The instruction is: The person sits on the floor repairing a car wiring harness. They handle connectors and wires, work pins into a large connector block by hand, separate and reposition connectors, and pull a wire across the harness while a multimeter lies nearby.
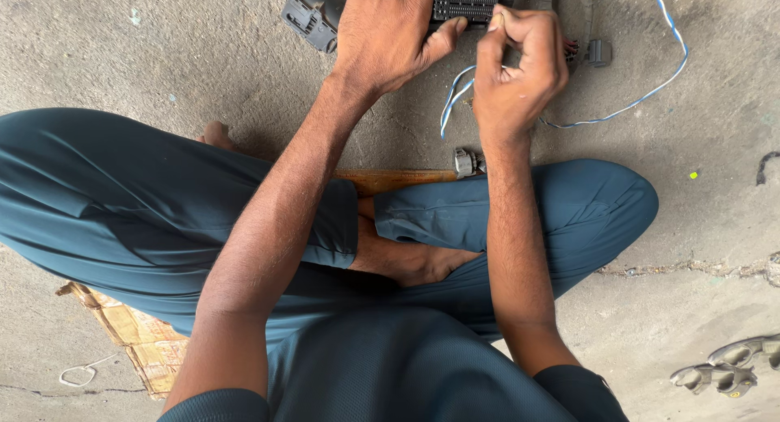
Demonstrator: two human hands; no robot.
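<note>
My left hand [388, 34] grips a black multi-pin connector block [465, 1] at the top of the head view, thumb pressed along its lower edge. Right beside it, my right hand [520, 64] is closed, pinching something small at the block's right end; what it pinches is too small to tell. Blue-and-white wires [642, 101] loop from under that hand out to the right across the concrete floor. A second dark connector [310, 16] lies to the left of the block.
I sit cross-legged in dark teal trousers on a sheet of cardboard [138, 341]. A small grey plug [465, 162] lies by my right knee. Sandals [731, 369] rest at the lower right, a white loop [80, 376] at the lower left.
</note>
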